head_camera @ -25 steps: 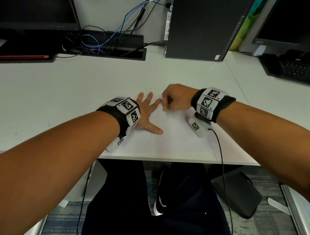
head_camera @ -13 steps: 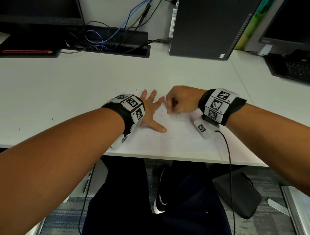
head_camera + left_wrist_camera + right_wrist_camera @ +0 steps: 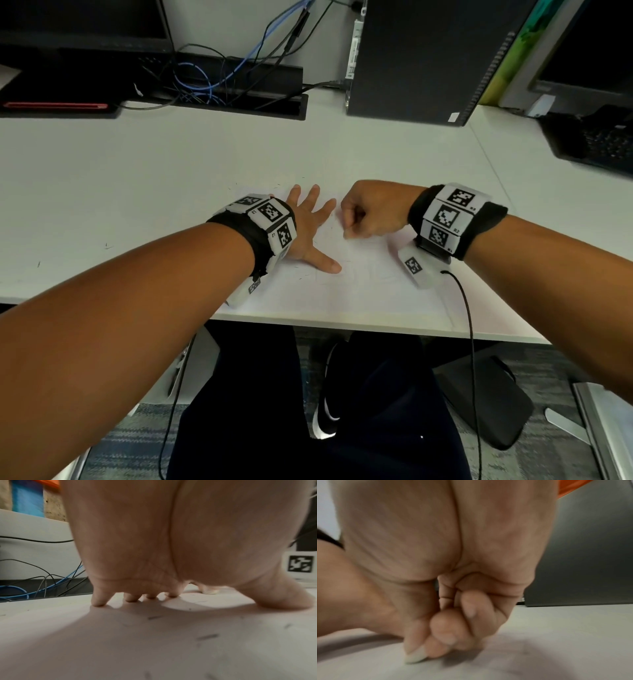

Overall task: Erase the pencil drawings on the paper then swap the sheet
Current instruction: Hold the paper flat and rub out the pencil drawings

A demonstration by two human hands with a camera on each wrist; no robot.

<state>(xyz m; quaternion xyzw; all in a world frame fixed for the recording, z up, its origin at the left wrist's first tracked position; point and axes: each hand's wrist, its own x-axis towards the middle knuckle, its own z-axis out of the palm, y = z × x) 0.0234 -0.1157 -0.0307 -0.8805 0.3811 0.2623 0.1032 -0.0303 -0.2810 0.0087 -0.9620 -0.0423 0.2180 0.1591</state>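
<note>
My left hand [image 3: 310, 226] lies flat on the paper [image 3: 342, 291], fingers straight and spread, thumb stretched out to the right, pinning the sheet to the white desk [image 3: 137, 192]; from the left wrist view the fingertips [image 3: 98, 602] press down on the sheet while the palm arches a little above it; my right hand [image 3: 371, 212] sits just to the right of the left, curled into a tight fist with its lower edge down on the paper; in the right wrist view the thumb and first fingers pinch a small white eraser [image 3: 416, 655] whose tip touches the sheet; the paper lies at the near edge of the desk, under both hands, with faint pencil lines [image 3: 370, 274] showing between and just near of them; dark eraser crumbs [image 3: 206, 637] are scattered over the sheet; at the far side stand a black computer tower [image 3: 428, 58] on the right and a tangle of blue and black cables [image 3: 222, 78] toward the left.
</note>
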